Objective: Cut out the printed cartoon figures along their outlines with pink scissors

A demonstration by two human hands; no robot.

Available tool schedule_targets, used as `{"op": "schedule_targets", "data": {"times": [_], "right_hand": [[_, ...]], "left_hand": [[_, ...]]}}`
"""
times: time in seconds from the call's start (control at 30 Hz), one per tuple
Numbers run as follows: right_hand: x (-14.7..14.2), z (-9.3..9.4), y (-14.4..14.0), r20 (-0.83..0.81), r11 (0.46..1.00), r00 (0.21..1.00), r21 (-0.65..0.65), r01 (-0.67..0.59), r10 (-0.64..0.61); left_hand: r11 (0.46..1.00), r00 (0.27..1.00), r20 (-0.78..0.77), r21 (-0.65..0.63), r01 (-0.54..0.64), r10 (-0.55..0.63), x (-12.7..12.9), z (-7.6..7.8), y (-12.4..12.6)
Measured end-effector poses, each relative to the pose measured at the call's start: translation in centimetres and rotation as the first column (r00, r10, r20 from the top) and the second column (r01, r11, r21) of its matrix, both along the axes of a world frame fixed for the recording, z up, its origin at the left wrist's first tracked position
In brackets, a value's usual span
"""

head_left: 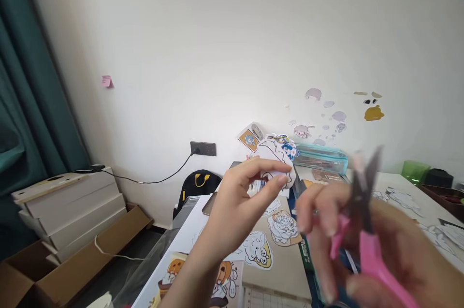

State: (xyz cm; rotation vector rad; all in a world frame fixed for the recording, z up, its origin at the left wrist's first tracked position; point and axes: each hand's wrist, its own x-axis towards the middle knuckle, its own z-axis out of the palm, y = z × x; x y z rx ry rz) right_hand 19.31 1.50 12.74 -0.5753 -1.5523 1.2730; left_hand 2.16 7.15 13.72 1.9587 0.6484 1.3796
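Observation:
My left hand [241, 201] reaches over the desk, thumb and forefinger pinched on the right edge of a white paper cutout [272, 152] with black line drawing. My right hand [322, 221], smeared by motion, is closed on pink-handled scissors [373, 255]. The scissor blades point up and stand slightly apart, clear of the paper. Below the hands, a cutout with a round drawn figure [283, 227] and another with a yellow edge [258, 250] lie on a beige board [279, 279].
Behind the hands stand a clear teal pencil case [319, 158] and an orange picture card [248, 139]. More cutouts [404, 200] lie at right beside a green container [415, 171]. Left of the desk are a cardboard box [94, 255], a black bag [199, 187] and a wall socket [203, 148].

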Motion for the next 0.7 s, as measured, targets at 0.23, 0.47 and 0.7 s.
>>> {"op": "schedule_targets", "data": {"times": [0.23, 0.47, 0.7], "right_hand": [[0.6, 0.5, 1.9, 0.176, 0.721, 0.699, 0.163, 0.673, -0.693], [0.9, -0.1, 2.8, 0.059, 0.847, 0.853, 0.177, 0.502, -0.518], [0.9, -0.3, 2.7, -0.111, 0.861, 0.869, 0.126, 0.493, -0.482]], "left_hand": [[1.000, 0.987, -0.161, 0.011, -0.010, 0.012, 0.8, -0.2, -0.6], [0.999, 0.995, -0.091, -0.030, 0.026, -0.029, 1.0, -0.2, -2.3], [0.985, 1.000, -0.010, -0.171, 0.010, -0.012, 1.6, -0.7, -2.0]]}}
